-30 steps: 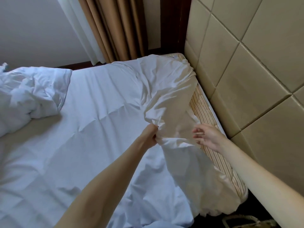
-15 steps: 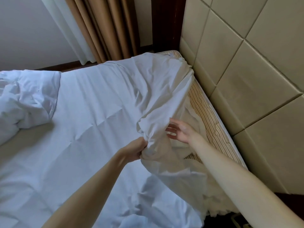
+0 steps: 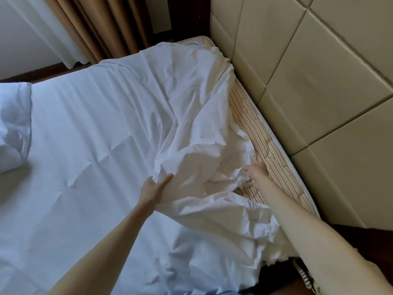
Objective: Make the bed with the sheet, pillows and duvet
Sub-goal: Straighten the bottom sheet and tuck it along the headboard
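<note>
Left hand (image 3: 156,191): fingers and thumb curled into a bunched fold of the sheet (image 3: 106,145), grasping it and holding it a little off the bed. Right hand (image 3: 256,171): reaches in at the loose sheet edge, on the striped mattress (image 3: 261,141) strip. Fingers spread and half buried in cloth; can't tell if they're pinching it or just touching.

Outward from there: sheet lies fairly flat over the left and middle of the bed, creased but spread. Along the right side, by the padded headboard (image 3: 308,81), it's rucked up in a long ridge from the far corner down to the near one, leaving a bare mattress strip against the headboard. Near right corner: sheet hangs off in a crumpled wad, not tucked.

Duvet (image 3: 12,128) is heaped at the left edge of view, mostly out of frame, well apart from both hands. No pillows in view.

Progress, my read:
- sheet: on the bed, spread roughly; head-end edge not yet pulled over or tucked, both head corners loose
- duvet: not laid
- pillows: not placed
- so early stage, sheet step still open, rest untouched

Beyond the bed: tan curtain (image 3: 106,24) and a white sheer one at the far side, dark wood trim below.

Brands/labels/writing: none readable on anything in view.
</note>
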`<state>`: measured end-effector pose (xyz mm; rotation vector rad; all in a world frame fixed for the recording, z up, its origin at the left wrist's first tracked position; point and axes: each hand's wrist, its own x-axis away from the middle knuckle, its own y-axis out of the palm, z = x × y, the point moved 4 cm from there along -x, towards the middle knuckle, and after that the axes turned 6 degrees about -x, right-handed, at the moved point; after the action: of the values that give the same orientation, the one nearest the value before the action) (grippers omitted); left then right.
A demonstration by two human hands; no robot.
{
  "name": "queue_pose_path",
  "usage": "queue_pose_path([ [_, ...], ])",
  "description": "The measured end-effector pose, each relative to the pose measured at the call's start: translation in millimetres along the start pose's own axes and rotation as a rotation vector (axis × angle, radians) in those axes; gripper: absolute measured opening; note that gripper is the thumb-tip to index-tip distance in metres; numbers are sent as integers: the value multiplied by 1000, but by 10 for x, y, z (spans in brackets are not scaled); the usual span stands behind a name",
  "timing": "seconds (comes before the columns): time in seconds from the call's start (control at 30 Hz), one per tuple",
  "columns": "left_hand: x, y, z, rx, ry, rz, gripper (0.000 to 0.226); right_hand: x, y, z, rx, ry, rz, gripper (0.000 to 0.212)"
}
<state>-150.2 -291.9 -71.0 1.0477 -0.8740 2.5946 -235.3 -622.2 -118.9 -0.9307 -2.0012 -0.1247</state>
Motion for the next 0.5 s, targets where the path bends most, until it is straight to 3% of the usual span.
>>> queue_pose_path([
  [0.07,-7,14,-86,-172,41,71,47,-157,-63,108,-35,92,57,66],
  [0.13,-26,-10,-161,-107,9,177,30,-284,-64,230,-104,171,87,80],
  [0.27,-51,43,-280,336,-167,243,18,-420,63,384,-133,232,-8,60],
  [0.4,-64,143,-324,574,-271,296,19,-567,102,382,-249,176,-118,11],
  [0.5,-54,166,-316,655,-283,352,14,-471,-20,179,-329,75,-107,11],
])
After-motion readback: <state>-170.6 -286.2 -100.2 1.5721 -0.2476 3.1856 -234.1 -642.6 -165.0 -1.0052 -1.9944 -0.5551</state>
